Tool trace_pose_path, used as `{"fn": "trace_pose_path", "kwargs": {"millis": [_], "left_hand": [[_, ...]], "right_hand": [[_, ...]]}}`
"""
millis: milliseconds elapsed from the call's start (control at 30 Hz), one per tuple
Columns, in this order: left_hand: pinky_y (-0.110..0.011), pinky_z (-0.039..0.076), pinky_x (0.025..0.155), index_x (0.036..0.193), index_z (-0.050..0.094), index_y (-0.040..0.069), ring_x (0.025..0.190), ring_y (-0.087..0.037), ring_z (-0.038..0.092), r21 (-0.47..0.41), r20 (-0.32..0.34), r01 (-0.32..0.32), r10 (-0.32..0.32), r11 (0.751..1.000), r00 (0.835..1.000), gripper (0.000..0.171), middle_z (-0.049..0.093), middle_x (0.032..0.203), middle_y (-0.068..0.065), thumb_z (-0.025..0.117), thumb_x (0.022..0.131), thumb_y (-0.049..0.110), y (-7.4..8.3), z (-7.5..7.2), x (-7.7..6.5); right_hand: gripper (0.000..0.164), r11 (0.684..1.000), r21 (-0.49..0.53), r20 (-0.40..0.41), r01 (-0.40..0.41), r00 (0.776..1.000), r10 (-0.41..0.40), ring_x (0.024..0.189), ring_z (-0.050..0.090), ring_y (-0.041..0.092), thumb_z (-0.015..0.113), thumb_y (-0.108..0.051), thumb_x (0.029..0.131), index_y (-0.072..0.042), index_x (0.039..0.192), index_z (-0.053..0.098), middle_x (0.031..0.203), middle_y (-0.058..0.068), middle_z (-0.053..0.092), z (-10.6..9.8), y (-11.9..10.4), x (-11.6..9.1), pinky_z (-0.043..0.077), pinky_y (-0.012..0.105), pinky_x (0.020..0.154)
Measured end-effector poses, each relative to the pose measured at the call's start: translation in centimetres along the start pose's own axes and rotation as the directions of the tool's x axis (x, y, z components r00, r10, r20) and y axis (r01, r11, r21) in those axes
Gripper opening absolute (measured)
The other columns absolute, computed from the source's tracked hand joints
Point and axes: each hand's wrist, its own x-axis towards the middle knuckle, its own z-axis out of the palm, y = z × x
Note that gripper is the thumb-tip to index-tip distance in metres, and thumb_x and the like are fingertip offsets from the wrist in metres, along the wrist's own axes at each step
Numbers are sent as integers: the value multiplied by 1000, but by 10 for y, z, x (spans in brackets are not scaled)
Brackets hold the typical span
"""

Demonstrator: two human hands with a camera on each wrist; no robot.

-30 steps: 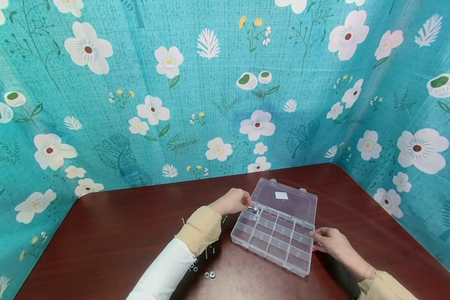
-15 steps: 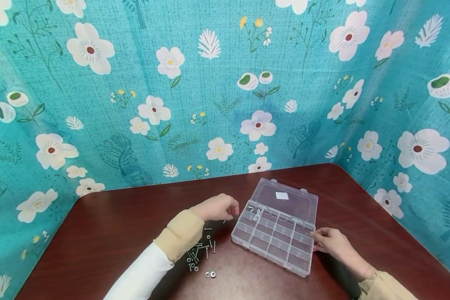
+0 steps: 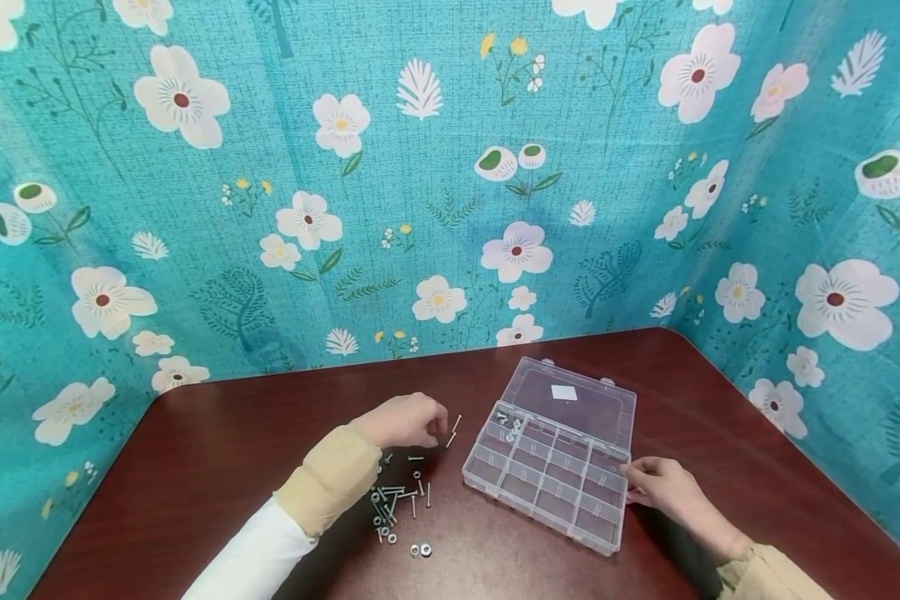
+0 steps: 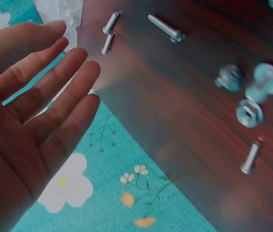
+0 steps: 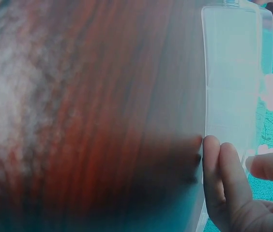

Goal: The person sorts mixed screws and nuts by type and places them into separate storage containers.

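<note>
My left hand [image 3: 412,419] hovers over the table left of a clear plastic compartment box [image 3: 521,502]. In the left wrist view its fingers [image 4: 68,108] are loosely extended and hold nothing. Two screws [image 3: 452,439] lie just right of it. Several more screws [image 3: 413,506] and nuts [image 3: 426,550] are scattered nearer the front. The box stands with its lid [image 3: 592,414] folded back, and its far-left compartments contain a few metal pieces [image 3: 512,433]. At the box's right side, my right hand [image 3: 667,492] grips the edge, fingers [image 5: 231,169] on the outer wall and thumb at the rim.
The dark red-brown table [image 3: 232,467] carries everything. A teal flowered cloth [image 3: 390,183] hangs behind the table and along its right side. A small white label [image 3: 563,392] is on the lid.
My left hand has moved from the box's far-left compartment leftward, back over the table, uncovering the scattered screws and nuts. A metal piece it held is gone from its fingers. My right hand stays put.
</note>
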Motion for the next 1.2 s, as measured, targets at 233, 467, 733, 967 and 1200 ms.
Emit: {"fn": "trace_pose_path", "kwargs": {"millis": [233, 467, 733, 967, 1200], "left_hand": [[-27, 47, 65, 89, 68, 12, 67, -8, 53, -7, 7, 83, -83, 997, 997, 13, 60, 75, 5, 70, 76, 11, -14, 2, -17], [-27, 46, 59, 82, 67, 12, 61, -10, 51, -54, 14, 156, -155, 986, 988, 6, 58, 70, 4, 70, 76, 11, -22, 5, -31], [-26, 42, 54, 72, 66, 13, 56, -10, 47, -54, 19, 183, -182, 982, 983, 7, 53, 63, 7, 70, 75, 9, -30, 14, -49], [-26, 41, 52, 70, 65, 13, 54, -9, 46, -85, 18, 183, -182, 979, 983, 11, 54, 64, 7, 72, 71, 5, -37, 23, -55], [-24, 40, 48, 67, 65, 11, 54, -10, 46, -97, -15, 127, -130, 987, 991, 15, 56, 63, 4, 71, 68, -3, -41, 29, -55]], "right_hand": [[32, 1000, 7, 0, 16, 1000, -16, 64, 62, 13, 53, -10, 89, 21, 96, 53, 73, 8, 61, 0, 0, -1, 53, 28, 60], [32, 999, 21, 6, 29, 1000, -29, 65, 62, 14, 52, -10, 89, 21, 96, 52, 74, 8, 61, 0, 0, -1, 53, 28, 60], [33, 1000, 8, -1, 16, 1000, -16, 65, 62, 13, 53, -11, 89, 21, 97, 53, 74, 8, 62, 1, 2, -1, 53, 28, 61], [33, 1000, 13, 1, 20, 1000, -20, 65, 62, 13, 53, -10, 89, 22, 97, 52, 75, 8, 61, 1, 3, 0, 53, 27, 60], [33, 1000, 2, -14, 23, 1000, -23, 64, 62, 13, 54, -10, 88, 21, 96, 53, 72, 7, 61, 1, 1, -1, 52, 27, 59]]}}
